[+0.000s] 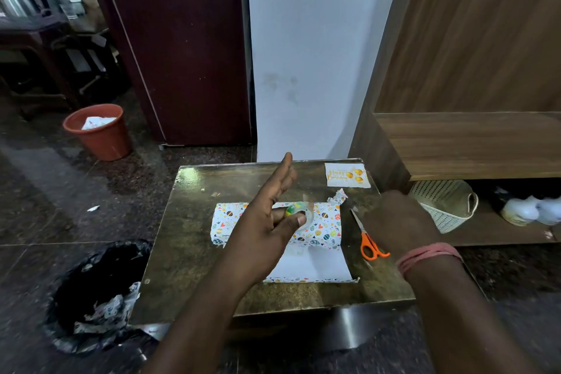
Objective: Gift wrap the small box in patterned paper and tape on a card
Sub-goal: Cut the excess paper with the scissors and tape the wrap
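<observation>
The small box [323, 222], wrapped in white paper printed with coloured eggs, lies in the middle of the small table [194, 252]. A loose flap of the paper [312, 266] spreads white side up toward me. My left hand [267, 222] hovers over the box and pinches a clear tape roll [305, 212] between thumb and a finger, the other fingers pointing away. My right hand [397, 222] hangs to the right of the box with its back to me and fingers curled under, hiding what it holds. The Happy Birthday card [347, 175] lies at the table's far right corner.
Orange-handled scissors [368, 244] lie right of the box, partly under my right hand. A torn paper scrap [337, 197] sits behind the box. A black bin bag [91, 291] stands left of the table, a red bucket [100, 130] farther back, a white basket [446, 203] at right.
</observation>
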